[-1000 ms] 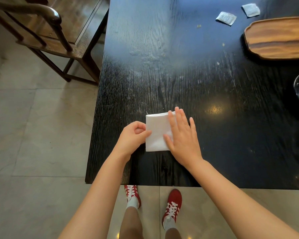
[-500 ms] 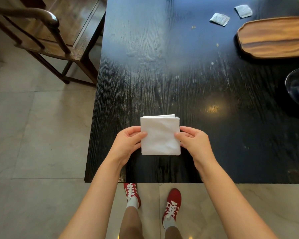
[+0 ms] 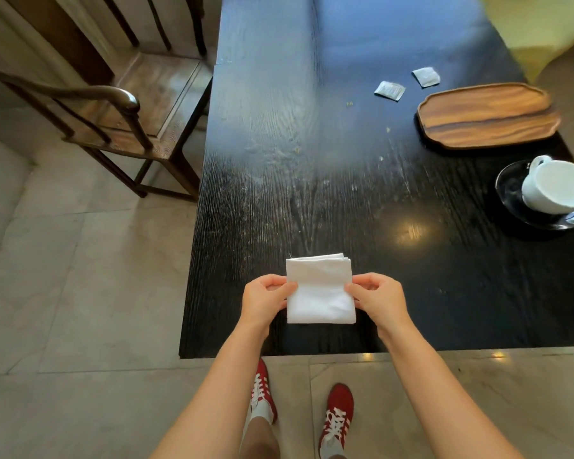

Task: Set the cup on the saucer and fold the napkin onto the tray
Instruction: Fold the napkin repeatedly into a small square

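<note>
A white napkin (image 3: 319, 289), folded into a small square, lies near the front edge of the black table (image 3: 312, 160). My left hand (image 3: 265, 301) pinches its left edge and my right hand (image 3: 380, 299) pinches its right edge. A white cup (image 3: 557, 187) stands on a dark glass saucer (image 3: 511, 190) at the right edge of the table. The wooden tray (image 3: 487, 115) sits bare at the far right, beyond the cup.
Two small grey sachets (image 3: 390, 91) (image 3: 426, 76) lie on the table just left of the tray. A wooden armchair (image 3: 113, 107) stands on the tiled floor to the left of the table. A yellow cloth (image 3: 540, 24) shows at the top right.
My right hand lifted off the top of the napkin and now pinches its right edge. The view tilted and widened, bringing the cup and saucer into sight.
</note>
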### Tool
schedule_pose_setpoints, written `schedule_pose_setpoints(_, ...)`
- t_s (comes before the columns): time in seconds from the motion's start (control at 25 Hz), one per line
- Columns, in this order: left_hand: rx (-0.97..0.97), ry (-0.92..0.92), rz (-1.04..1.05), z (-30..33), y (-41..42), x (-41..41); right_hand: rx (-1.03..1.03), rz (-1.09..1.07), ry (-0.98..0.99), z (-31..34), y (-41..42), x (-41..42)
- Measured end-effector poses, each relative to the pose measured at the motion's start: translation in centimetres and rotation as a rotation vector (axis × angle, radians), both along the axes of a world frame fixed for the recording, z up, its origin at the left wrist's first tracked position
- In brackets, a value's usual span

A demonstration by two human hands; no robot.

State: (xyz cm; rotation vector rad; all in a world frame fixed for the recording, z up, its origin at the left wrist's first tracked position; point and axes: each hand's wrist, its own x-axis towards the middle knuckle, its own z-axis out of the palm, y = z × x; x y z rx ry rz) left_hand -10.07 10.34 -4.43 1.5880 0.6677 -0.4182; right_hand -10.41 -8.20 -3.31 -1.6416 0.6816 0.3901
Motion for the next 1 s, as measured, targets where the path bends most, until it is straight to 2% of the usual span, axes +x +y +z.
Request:
schedule_pose_setpoints(0.12,-0.025,0.042,-0.031,1.3,-1.8,-0.8,-0.023,-0.012,0.029,0.8,-1.8,-0.6)
schedule_pose_setpoints(0.28,-0.127,0.072,-0.202,3.9,-3.9,-1.2,0.002,-0.067,0.036,2.7,-4.8,-1.8)
schedule_pose_setpoints(0.4,-0.132,0.097,-0.293,5.5,-5.5,-1.2,0.021,-0.049,0.037,4.2,-6.6,-2.4)
schedule_pose_setpoints(0.72,-0.119,0.039,-0.319,7.6,-10.0,0.6,-0.007,-0.013,0.003,5.6,-11.1,-1.0)
schedule_pose_setpoints(1.0,-0.066,0.035,-0.243,5.0,-12.7,6.8,-0.004,-0.060,0.063,3.6,-13.5,5.1)
